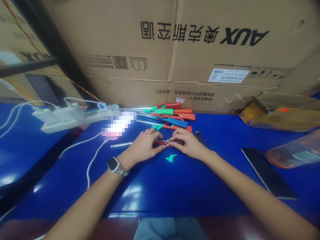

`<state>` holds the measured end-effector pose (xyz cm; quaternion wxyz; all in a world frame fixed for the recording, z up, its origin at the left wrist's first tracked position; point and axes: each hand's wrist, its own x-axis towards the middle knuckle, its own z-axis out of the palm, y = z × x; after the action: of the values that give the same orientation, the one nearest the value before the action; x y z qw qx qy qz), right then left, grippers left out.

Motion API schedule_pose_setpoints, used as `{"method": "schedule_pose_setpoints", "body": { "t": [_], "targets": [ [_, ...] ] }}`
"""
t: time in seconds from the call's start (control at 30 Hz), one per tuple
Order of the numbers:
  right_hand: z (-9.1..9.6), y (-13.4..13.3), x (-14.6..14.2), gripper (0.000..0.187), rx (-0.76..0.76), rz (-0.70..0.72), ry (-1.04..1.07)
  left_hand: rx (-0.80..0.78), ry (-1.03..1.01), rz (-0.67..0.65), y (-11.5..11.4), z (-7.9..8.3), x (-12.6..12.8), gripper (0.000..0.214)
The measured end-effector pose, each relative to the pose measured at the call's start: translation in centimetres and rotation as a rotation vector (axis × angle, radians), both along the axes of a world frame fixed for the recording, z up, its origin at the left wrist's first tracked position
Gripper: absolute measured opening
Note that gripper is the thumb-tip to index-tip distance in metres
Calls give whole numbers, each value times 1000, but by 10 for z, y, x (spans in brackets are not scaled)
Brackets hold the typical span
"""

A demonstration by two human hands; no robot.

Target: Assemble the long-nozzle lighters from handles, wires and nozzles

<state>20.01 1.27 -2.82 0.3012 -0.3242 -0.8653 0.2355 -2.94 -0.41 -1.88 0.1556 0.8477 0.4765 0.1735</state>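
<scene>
A long-necked gas lighter (160, 142) with a red handle lies crosswise on the blue table, its metal tube pointing left. My left hand (143, 145) has its fingers closed on the handle near the tube. From the other side my right hand (188, 144) grips the handle's right part, thumb and fingertips bunched at a small pale piece (167, 142) with thin wire-like strands. The fingers partly hide both handle and piece. A loose green trigger (171, 158) lies just in front. Behind my hands are several more lighters (172, 116) with red, orange, blue and green parts.
A white power strip (75, 118) with plugs and cables stands at the left, beside a glowing, pixelated object (119, 125). A dark-handled tool (198, 136), phone (267, 173), clear plastic container (295, 150) and torn cardboard box (280, 115) sit rightward. A large carton (160, 66) walls the back.
</scene>
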Motion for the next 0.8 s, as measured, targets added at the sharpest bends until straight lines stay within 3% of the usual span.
{"method": "schedule_pose_setpoints", "body": {
  "t": [0.6,0.8],
  "targets": [
    [0,1,2,14,42,24,-29,-46,-138,0,6,-5,-2,29],
    [1,1,4,16,69,29,-58,-113,-240,-115,7,-1,-11,12]
  ]
}}
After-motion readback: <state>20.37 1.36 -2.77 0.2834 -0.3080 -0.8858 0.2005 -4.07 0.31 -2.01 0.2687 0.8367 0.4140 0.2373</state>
